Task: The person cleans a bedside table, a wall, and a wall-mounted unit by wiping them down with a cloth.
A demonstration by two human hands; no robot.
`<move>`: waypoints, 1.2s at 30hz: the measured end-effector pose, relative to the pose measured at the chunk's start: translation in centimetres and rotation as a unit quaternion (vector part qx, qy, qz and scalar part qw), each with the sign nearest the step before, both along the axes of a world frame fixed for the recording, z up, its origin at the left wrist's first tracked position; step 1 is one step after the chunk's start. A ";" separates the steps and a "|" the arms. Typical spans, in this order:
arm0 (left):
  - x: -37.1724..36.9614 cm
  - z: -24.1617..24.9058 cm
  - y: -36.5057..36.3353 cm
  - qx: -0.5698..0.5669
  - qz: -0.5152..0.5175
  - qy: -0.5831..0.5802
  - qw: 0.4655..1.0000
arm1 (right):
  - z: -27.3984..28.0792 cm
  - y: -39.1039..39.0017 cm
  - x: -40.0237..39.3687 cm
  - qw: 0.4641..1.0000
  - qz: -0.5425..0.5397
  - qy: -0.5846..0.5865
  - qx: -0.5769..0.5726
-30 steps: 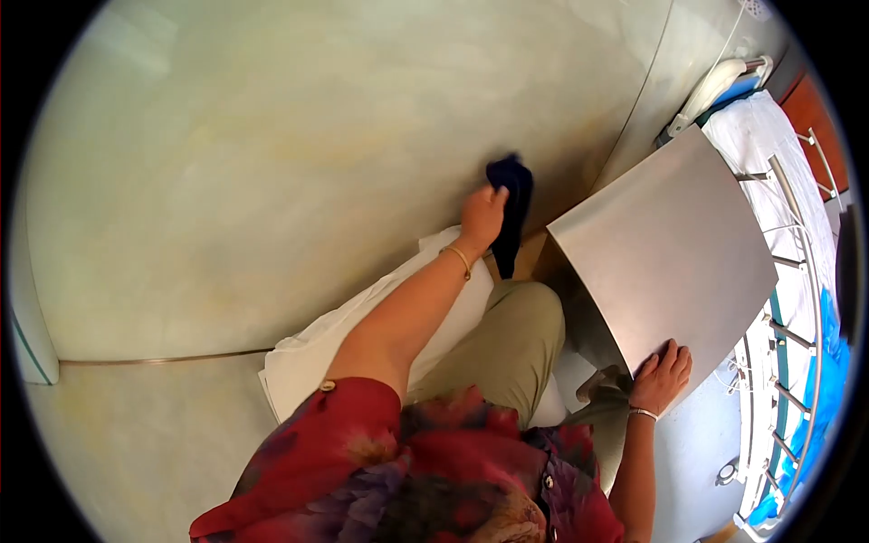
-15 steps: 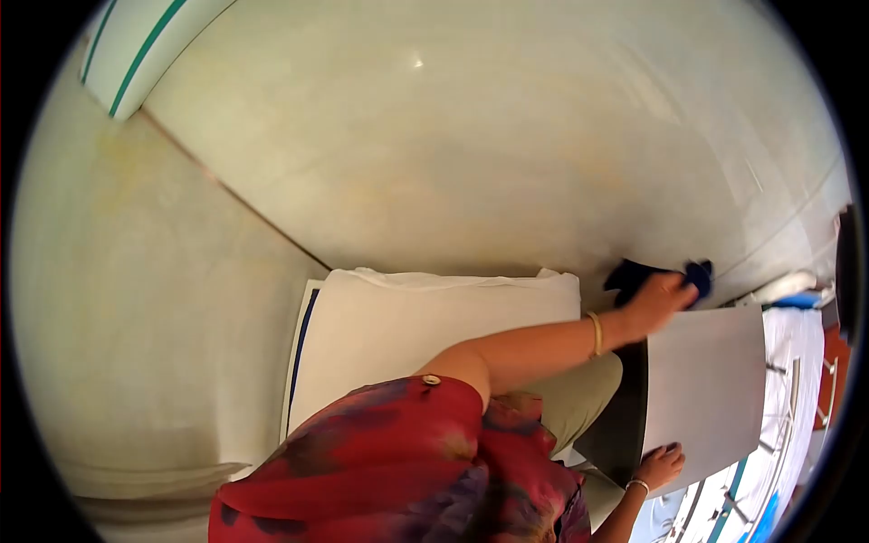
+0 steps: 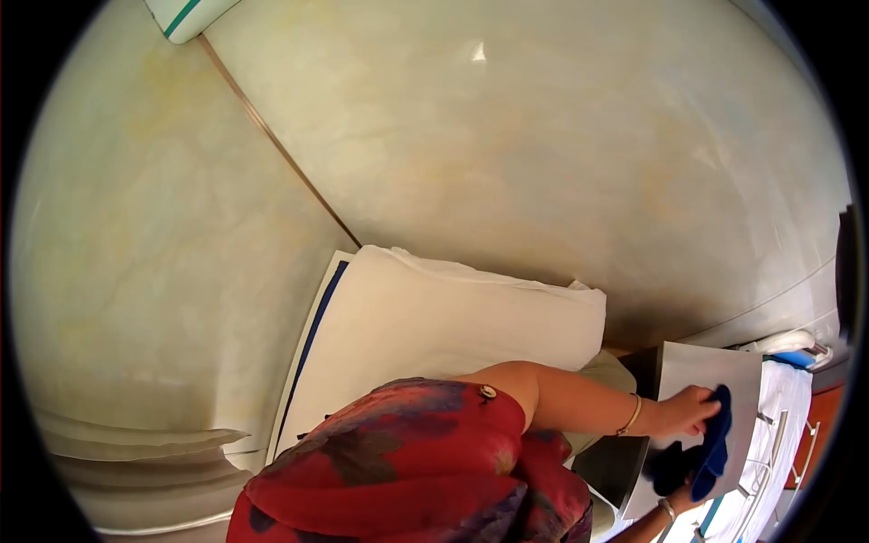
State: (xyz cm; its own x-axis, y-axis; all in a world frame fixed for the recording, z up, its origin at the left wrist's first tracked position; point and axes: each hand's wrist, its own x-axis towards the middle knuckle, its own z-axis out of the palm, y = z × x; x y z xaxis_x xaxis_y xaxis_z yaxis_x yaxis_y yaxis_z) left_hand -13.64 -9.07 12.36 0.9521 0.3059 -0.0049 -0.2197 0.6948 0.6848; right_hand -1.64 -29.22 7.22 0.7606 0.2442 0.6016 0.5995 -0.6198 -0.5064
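Note:
A folded, dark blue cloth (image 3: 715,443) hangs between my two hands over the pale grey top of a cabinet (image 3: 674,371). My left hand (image 3: 688,412), with a gold bangle at its wrist, pinches the cloth's upper end. Lower down, my right hand (image 3: 685,500) grips the other end, its fingers partly covered by the cloth. A darker, blurred fold hangs on the near side of the cloth.
A white-covered bed or cushion (image 3: 453,312) with a blue edge lies against the wall (image 3: 543,163). Beyond the cabinet stands a bed with white sheets and metal rails (image 3: 777,443). A pale curtain (image 3: 145,462) hangs at lower left.
My left hand has brought the cloth from the cabinet's far edge by the wall to above its top. My right hand has left the cabinet's edge and taken hold of the cloth.

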 end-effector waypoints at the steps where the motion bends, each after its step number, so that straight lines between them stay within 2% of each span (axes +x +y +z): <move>1: -0.2 -1.2 0.3 -0.023 0.008 0.043 0.999 | 0.1 -1.3 0.6 0.998 -0.017 -0.046 -0.047; 2: -0.2 -2.7 0.5 -0.047 0.016 0.085 0.995 | 0.2 -1.9 1.0 0.993 -0.031 -0.074 -0.083; 3: 0.7 -5.7 0.6 -0.013 -0.016 0.150 0.988 | -0.3 -2.2 1.3 0.990 -0.037 -0.101 -0.091; 4: 1.4 -8.2 0.7 0.020 -0.047 0.215 0.975 | -1.1 -2.5 1.3 0.980 -0.066 -0.107 -0.156; 5: 1.4 -9.2 0.8 0.110 -0.091 0.275 0.951 | -1.2 -2.0 0.2 0.968 -0.041 -0.039 -0.246; 6: -1.0 -6.9 1.3 0.141 -0.117 0.302 0.936 | -1.4 -1.6 -0.8 0.942 -0.014 0.029 -0.333; 7: -1.4 -7.2 0.8 0.143 -0.110 0.308 0.934 | -1.8 -1.1 -0.6 0.873 0.015 0.147 -0.465; 8: -1.7 -7.5 0.3 0.144 -0.106 0.315 0.932 | -2.3 -0.9 -0.4 0.770 0.041 0.259 -0.582; 9: -2.1 -7.6 0.4 0.142 -0.102 0.318 0.932 | -3.2 -0.6 -0.6 0.769 0.046 0.258 -0.583; 11: -2.8 -7.4 0.2 0.180 -0.134 0.300 0.927 | -5.1 -0.7 -0.9 0.913 0.055 0.135 -0.381; 12: -2.3 -8.3 -0.1 0.176 -0.133 0.302 0.927 | -5.6 -0.4 -1.4 0.959 0.056 0.070 -0.268; 13: -1.4 -9.7 -0.8 0.175 -0.119 0.299 0.930 | -6.1 0.8 -1.5 0.952 0.067 0.085 -0.286; 14: -0.8 -10.5 -1.1 0.174 -0.102 0.296 0.933 | -6.0 2.3 -2.2 0.912 0.049 0.133 -0.385; 16: -1.8 -9.5 -0.5 0.178 -0.111 0.273 0.939 | -8.0 3.4 -4.2 0.869 -0.033 -0.014 -0.494; 18: -3.5 -7.4 0.6 0.186 -0.092 0.290 0.934 | -10.3 2.5 -3.8 0.909 -0.017 -0.049 -0.413; 19: -4.6 -6.4 1.5 0.196 -0.084 0.304 0.928 | -11.0 1.8 -3.2 0.918 0.025 -0.019 -0.396; 20: -4.8 -6.9 2.3 0.193 -0.071 0.308 0.929 | -11.3 1.6 -2.8 0.923 0.065 0.012 -0.379; 21: -4.8 -7.8 2.9 0.204 -0.090 0.327 0.918 | -10.6 2.3 -3.4 0.922 0.073 0.009 -0.379; 23: -4.5 -9.1 3.7 0.231 -0.131 0.362 0.894 | -9.0 3.2 -5.0 0.950 0.069 0.011 -0.305; 24: -4.8 -8.9 3.8 0.233 -0.127 0.363 0.893 | -7.1 4.8 -6.0 0.981 0.103 0.140 -0.085; 25: -5.1 -8.5 3.5 0.214 -0.124 0.352 0.903 | -6.4 5.4 -5.4 0.962 0.068 0.264 0.010; 26: -5.6 -8.0 3.2 0.196 -0.123 0.342 0.911 | -5.8 6.0 -5.0 0.918 0.030 0.381 0.105; 28: -6.8 -5.7 3.5 0.140 -0.175 0.297 0.928 | -3.1 7.7 -6.2 0.906 0.034 0.390 0.162; 29: -7.0 -4.7 3.3 0.104 -0.171 0.285 0.937 | -1.5 8.5 -7.3 0.925 0.072 0.348 0.136; 30: -7.2 -3.7 2.7 0.086 -0.115 0.270 0.952 | -0.6 9.4 -8.8 0.923 0.071 0.350 0.142; 32: -7.1 -2.4 2.5 0.028 -0.080 0.257 0.963 | 0.6 10.4 -11.1 0.926 0.168 0.319 0.111; 33: -6.5 -3.4 2.5 0.035 -0.078 0.258 0.962 | 0.6 10.9 -12.3 0.914 0.213 0.329 0.103; 34: -5.3 -5.4 2.4 0.042 -0.025 0.245 0.968 | 1.2 11.1 -13.3 0.882 0.301 0.346 0.114; 35: -5.2 -6.0 2.6 0.049 0.028 0.229 0.972 | 2.1 11.5 -14.0 0.885 0.344 0.304 0.080; 36: -5.3 -6.7 3.0 0.055 0.029 0.229 0.972 | 2.7 11.6 -14.3 0.885 0.383 0.261 0.045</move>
State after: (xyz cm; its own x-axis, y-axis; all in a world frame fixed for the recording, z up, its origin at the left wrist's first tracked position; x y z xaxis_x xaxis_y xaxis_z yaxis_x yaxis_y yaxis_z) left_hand -18.90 -6.05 5.62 0.8388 0.3824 -0.3875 0.0878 0.6074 0.7895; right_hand -15.92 -17.66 9.88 0.5735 0.7768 0.2602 0.4956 -0.0761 -0.8652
